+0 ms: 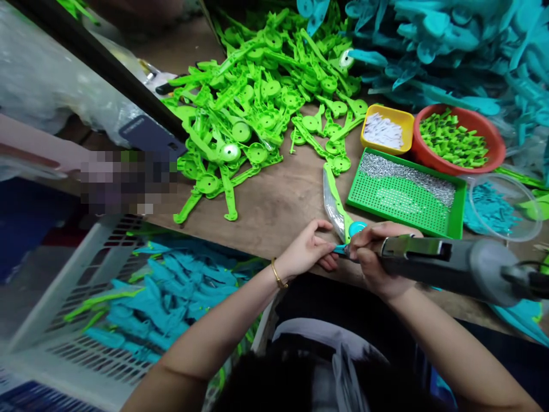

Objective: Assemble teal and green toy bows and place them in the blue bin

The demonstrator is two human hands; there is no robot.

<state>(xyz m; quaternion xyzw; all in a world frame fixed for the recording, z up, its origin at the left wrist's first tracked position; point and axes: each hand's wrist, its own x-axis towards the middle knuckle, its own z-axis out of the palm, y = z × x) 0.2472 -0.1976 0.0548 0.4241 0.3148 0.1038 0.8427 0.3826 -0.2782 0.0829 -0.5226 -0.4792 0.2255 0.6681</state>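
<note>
Green-and-blue piece (337,196) looks mid-assembly, its blue end pinched by left hand (306,250), right hand (380,260) gripping grey power driver (457,268) just beside it; loose green parts (257,109) heaped beyond left hand look unworked, blue-and-green pieces (165,300) in crate (55,289) left of left hand probably finished.

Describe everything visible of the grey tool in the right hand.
The grey tool is long and rounded, its body plastic-looking, with a shinier, metal-looking strip and dark slot up front and what looks like a cable behind. Held in the right hand, it points toward the left hand; fingers hide its front end. Whether it runs is unclear.
</note>
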